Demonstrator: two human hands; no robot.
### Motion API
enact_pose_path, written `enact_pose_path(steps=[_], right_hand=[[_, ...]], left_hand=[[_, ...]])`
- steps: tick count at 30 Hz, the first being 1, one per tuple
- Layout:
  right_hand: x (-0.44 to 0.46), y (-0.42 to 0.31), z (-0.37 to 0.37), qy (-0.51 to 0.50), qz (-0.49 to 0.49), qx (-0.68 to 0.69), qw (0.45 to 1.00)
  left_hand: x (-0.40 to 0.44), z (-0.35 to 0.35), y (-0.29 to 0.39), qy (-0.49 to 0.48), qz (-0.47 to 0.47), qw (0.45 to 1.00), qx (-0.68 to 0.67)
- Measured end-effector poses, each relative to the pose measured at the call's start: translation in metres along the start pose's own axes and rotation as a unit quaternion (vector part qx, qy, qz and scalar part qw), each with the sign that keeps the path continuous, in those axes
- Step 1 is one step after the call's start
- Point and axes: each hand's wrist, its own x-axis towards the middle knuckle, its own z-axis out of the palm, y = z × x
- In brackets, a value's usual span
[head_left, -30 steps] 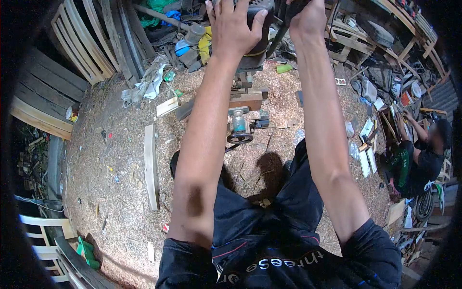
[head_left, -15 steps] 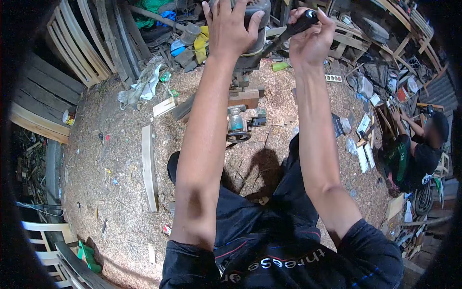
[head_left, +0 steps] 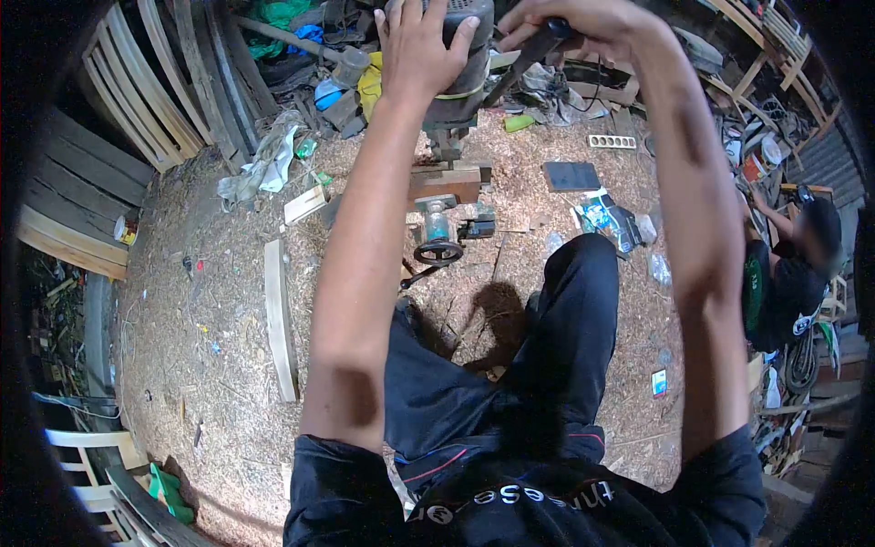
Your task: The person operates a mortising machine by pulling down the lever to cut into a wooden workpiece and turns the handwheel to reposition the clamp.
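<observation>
My left hand [head_left: 421, 56] lies with its fingers spread against the vented top of a dark motor housing [head_left: 474, 68], at the upper middle of the head view. Just right of it, my right hand [head_left: 592, 29] bends over a black lever handle [head_left: 545, 44] that slants down toward the machine, fingers curled about it. Part of the grip is hidden by the handle's end. Below the motor, the machine carries a wooden block [head_left: 447, 185] and a green vise-like base with a round handwheel [head_left: 438, 252].
Wood shavings cover the ground. A pale board [head_left: 281, 319] lies to the left, and a dark flat panel [head_left: 571, 176] to the right. Curved slats [head_left: 137, 87] lean at upper left. Another person [head_left: 793, 273] sits at the right edge among scrap wood.
My right hand has turned over the lever, its wrist and forearm swinging right, and the lever's end has moved left. My left hand stays on the motor housing. The view has shifted slightly.
</observation>
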Motion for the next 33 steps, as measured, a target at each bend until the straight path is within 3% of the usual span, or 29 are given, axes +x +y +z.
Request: enact_pose_path(steps=[2,3,6,7,14,17,18,19,22,24,26,30,33], right_hand=[[0.005,-0.031,-0.002,-0.037,0.096,-0.104,0.989],[0.063,-0.01,-0.018,-0.136,0.109,-0.272,0.946],[0.044,-0.033,-0.007,-0.17,0.231,-0.096,0.953],[0.054,-0.027,-0.004,-0.175,0.216,-0.081,0.957],[0.077,-0.02,0.005,-0.151,0.285,-0.203,0.925],[0.109,0.033,-0.005,-0.213,0.334,0.003,0.918],[0.114,0.041,-0.009,-0.218,0.337,0.084,0.912],[0.067,0.006,0.011,-0.069,0.269,0.004,0.961],[0.033,-0.011,0.024,-0.032,0.228,-0.071,0.971],[0.015,0.006,0.024,-0.035,0.087,0.032,0.995],[0.026,0.018,0.034,0.007,0.146,0.007,0.989],[-0.008,0.008,0.067,0.049,0.155,0.053,0.985],[-0.012,0.049,0.092,0.026,0.133,-0.008,0.991]], left_hand=[[0.002,0.002,0.0,-0.002,-0.004,1.0,0.007],[0.002,0.004,-0.002,0.008,-0.002,1.0,0.011],[0.004,0.005,-0.005,0.015,0.002,1.0,-0.015],[0.005,0.007,-0.004,0.024,-0.007,1.0,-0.014],[0.006,0.011,-0.001,0.085,0.033,0.996,-0.014],[0.005,0.012,0.0,0.07,0.032,0.997,-0.011],[0.005,0.013,-0.001,0.079,0.037,0.996,-0.01],[0.004,0.014,-0.002,0.086,0.041,0.995,-0.008],[0.0,0.014,-0.001,0.087,0.031,0.996,-0.017],[0.004,0.012,-0.001,0.09,0.028,0.995,-0.013],[0.001,0.014,0.0,0.086,0.029,0.996,0.0],[-0.001,0.015,0.0,0.081,0.021,0.996,0.0],[-0.005,0.018,-0.003,0.074,0.02,0.997,-0.01]])
